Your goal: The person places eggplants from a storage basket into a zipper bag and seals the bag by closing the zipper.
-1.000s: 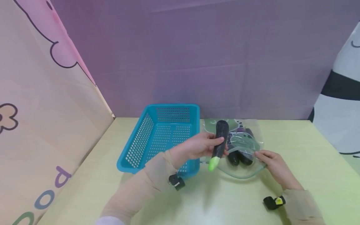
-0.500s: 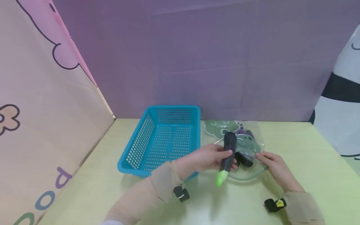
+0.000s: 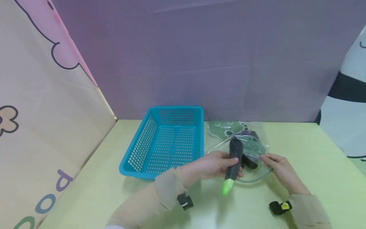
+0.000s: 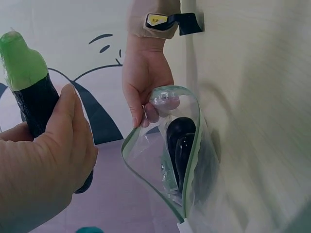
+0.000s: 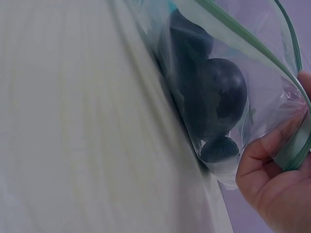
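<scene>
My left hand [image 3: 218, 167] grips a dark eggplant [image 3: 236, 151] with a bright green stem end, thumb across its side. The green end points toward me, and in the head view the eggplant overlaps the zip bag. That clear bag [image 4: 146, 167] has a green-edged mouth, which stands open in the left wrist view. My right hand [image 3: 278, 168] pinches the bag's rim between thumb and fingers. Several more dark eggplants [image 5: 218, 94] lie inside the bag. In the left wrist view, the held eggplant [image 4: 36, 107] is apart from the bag mouth.
A blue perforated basket [image 3: 171, 143] stands left of the bag on the pale table [image 3: 85, 178]. Behind them rises a purple cloth backdrop [image 3: 177, 63]. Printed sheets flank the table on both sides.
My left hand has carried the eggplant right and toward me, now in front of the bag's left part. My right hand stays on the bag's rim, nearly unmoved.
</scene>
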`<state>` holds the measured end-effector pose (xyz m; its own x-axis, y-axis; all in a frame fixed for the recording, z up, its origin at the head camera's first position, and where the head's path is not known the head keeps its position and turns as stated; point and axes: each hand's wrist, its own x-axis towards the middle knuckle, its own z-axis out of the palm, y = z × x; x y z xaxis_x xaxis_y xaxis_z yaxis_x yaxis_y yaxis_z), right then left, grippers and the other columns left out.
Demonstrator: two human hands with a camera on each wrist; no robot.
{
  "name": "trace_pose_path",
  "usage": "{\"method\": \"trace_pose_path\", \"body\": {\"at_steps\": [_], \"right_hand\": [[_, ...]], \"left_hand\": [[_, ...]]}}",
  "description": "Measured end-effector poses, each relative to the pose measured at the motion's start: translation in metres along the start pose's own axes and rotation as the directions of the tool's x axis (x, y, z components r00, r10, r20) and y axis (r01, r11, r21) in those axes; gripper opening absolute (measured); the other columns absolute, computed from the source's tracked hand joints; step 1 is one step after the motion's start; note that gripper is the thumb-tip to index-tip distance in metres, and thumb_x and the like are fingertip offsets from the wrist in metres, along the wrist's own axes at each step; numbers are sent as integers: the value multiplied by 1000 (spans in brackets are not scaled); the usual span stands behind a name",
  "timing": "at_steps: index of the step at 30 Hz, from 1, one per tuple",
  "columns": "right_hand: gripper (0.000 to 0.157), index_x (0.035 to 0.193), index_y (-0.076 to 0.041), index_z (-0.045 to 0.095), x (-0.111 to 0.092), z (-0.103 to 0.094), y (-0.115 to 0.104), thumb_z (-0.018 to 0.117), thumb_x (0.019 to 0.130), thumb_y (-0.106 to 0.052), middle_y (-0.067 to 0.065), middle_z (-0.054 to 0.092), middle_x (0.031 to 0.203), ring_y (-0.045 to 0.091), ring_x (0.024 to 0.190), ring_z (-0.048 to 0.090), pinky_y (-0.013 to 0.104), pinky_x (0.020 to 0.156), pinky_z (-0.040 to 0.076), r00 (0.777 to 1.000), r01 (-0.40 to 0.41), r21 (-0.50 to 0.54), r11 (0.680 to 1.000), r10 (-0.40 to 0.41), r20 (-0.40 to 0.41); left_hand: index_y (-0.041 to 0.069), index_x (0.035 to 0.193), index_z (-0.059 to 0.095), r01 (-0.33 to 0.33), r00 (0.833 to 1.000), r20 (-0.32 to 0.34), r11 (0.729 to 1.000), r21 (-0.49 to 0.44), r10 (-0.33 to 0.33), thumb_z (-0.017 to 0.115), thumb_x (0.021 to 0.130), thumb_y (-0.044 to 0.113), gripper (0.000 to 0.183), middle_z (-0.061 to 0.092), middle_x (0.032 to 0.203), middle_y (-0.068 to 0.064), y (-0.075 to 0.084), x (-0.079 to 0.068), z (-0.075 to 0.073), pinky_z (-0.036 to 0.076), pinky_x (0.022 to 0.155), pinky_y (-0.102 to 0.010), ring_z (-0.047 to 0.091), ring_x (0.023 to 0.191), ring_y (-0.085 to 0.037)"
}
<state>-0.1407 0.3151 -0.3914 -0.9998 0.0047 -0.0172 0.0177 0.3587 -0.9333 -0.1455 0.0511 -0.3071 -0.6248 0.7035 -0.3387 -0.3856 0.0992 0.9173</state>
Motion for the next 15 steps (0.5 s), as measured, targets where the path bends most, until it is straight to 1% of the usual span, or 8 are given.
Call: {"method": "trace_pose_path", "body": {"at_steps": [8, 15], "right_hand": [[20, 88, -26, 69, 1, 1, 2, 51, 96, -23, -23, 58, 81, -4, 77, 50, 13, 67, 45, 1000, -3, 24, 1000, 3, 0], [21, 88, -24, 69, 2, 0, 4, 51, 96, -20, -22, 59, 80, -4, 76, 51, 13, 67, 45, 1000, 22, 43, 999, -22, -3]], "left_hand": [[-9, 132, 38, 17, 1000, -19, 999, 27, -17, 48, 95, 15, 45, 59, 116, -24, -3, -3, -2, 51, 92, -40, 60, 110, -36], [-8, 132, 41, 40, 999, 22, 996, 79, -42, 48, 95, 14, 43, 59, 116, -29, -10, -6, -4, 53, 88, -39, 61, 107, -36]]}}
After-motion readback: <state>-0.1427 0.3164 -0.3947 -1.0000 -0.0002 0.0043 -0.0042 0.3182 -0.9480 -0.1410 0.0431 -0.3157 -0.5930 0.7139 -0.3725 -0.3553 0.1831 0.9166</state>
